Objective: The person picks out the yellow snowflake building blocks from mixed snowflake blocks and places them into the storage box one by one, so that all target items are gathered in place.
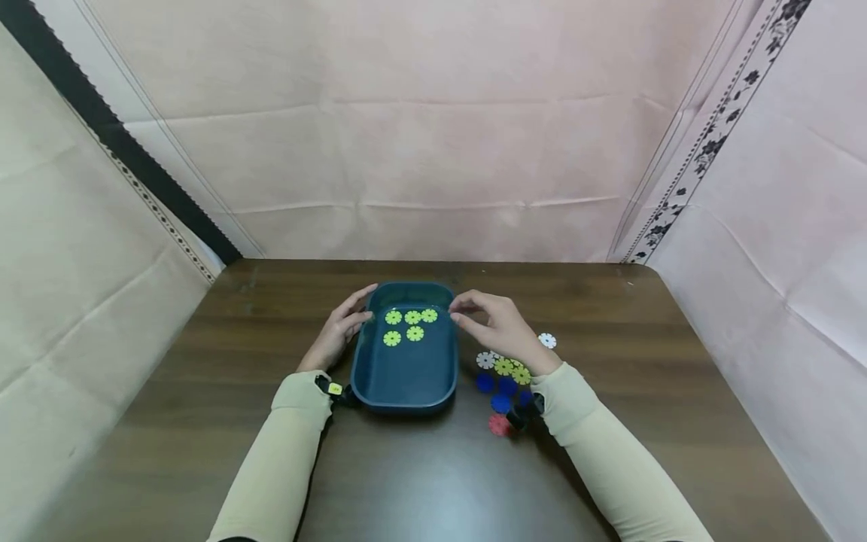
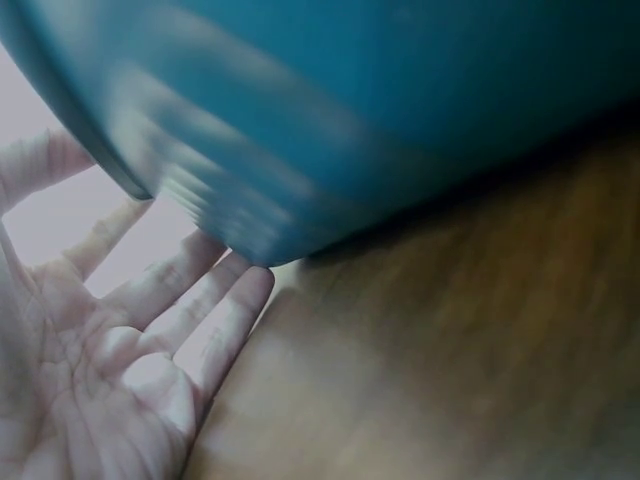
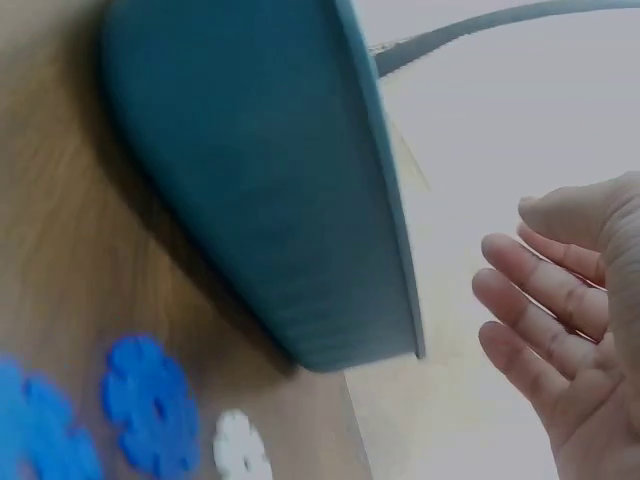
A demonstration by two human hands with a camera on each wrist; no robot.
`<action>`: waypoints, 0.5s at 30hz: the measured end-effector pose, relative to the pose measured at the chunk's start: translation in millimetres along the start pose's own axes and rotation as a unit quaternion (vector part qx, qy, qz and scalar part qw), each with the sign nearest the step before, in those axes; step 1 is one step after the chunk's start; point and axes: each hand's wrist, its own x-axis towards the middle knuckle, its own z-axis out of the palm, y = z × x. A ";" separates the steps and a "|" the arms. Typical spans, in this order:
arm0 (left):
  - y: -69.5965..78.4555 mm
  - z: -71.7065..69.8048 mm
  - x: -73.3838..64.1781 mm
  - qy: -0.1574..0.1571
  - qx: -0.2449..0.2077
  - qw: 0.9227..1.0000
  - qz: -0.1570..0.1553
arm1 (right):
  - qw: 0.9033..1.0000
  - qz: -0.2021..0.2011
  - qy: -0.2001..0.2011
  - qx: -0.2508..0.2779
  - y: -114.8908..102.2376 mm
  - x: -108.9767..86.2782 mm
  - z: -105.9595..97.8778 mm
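A dark blue tray (image 1: 406, 380) lies on the table with several yellow-green flower-shaped discs (image 1: 415, 333) on its floor. My left hand (image 1: 339, 329) rests against its left side. In the left wrist view, straight fingers (image 2: 225, 325) touch the outer wall, and the thumb reaches the rim. At the right rim, my right hand (image 1: 497, 325) hovers with loosely bent fingers. The right wrist view shows this hand (image 3: 575, 320) apart from the tray (image 3: 250, 180), with nothing visible between thumb and fingers. Below it lie blue flower-shaped discs (image 3: 150, 405) and a white one (image 3: 240, 450).
Right of the tray, partly under my right wrist, lie blue discs (image 1: 501, 403), yellow-green discs (image 1: 503, 366), white discs (image 1: 485, 360) and a red disc (image 1: 500, 424). A lone white disc (image 1: 547, 340) sits farther right. Pale cloth (image 1: 433, 150) hangs behind the wooden table (image 1: 203, 421).
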 end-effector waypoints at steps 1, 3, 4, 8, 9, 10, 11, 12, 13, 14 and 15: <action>0.4 -1.2 -0.4 0.002 0.007 1.000 0.001 | 1.000 0.002 0.003 -0.001 0.4 -1.4 -2.4; 0.9 -3.1 -0.9 0.006 0.017 1.000 0.003 | 1.000 0.007 0.008 -0.002 1.2 -4.0 -7.8; 0.9 -3.7 -1.1 0.007 0.021 1.000 0.005 | 1.000 0.009 0.011 -0.004 1.4 -5.6 -10.8; 0.5 -3.7 -0.6 0.002 0.011 1.000 0.006 | 0.999 0.023 0.021 -0.013 2.9 -12.9 -22.4; 0.7 -3.1 -0.5 0.000 0.005 1.000 0.005 | 0.999 0.029 0.021 -0.015 3.7 -15.3 -24.7; 0.5 -2.7 -0.4 -0.001 0.000 1.000 0.004 | 0.999 0.034 0.020 -0.018 5.0 -18.1 -26.6; 0.6 -2.2 -0.4 -0.003 -0.005 1.000 0.001 | 0.999 0.040 0.019 -0.020 6.7 -21.2 -28.1; 0.5 -1.7 -0.4 -0.003 -0.006 1.000 0.001 | 0.998 0.047 0.018 -0.023 8.3 -24.5 -29.4; 0.5 -1.1 -0.3 -0.004 -0.007 1.000 0.001 | 0.998 0.053 0.017 -0.022 10.1 -27.9 -30.9; 0.6 -0.5 -0.1 -0.006 -0.010 1.000 0.001 | 0.998 0.056 0.017 -0.022 12.1 -31.5 -32.4; 0.4 0.0 0.2 -0.007 -0.011 1.000 0.003 | 0.998 0.059 0.017 -0.023 14.8 -35.2 -34.2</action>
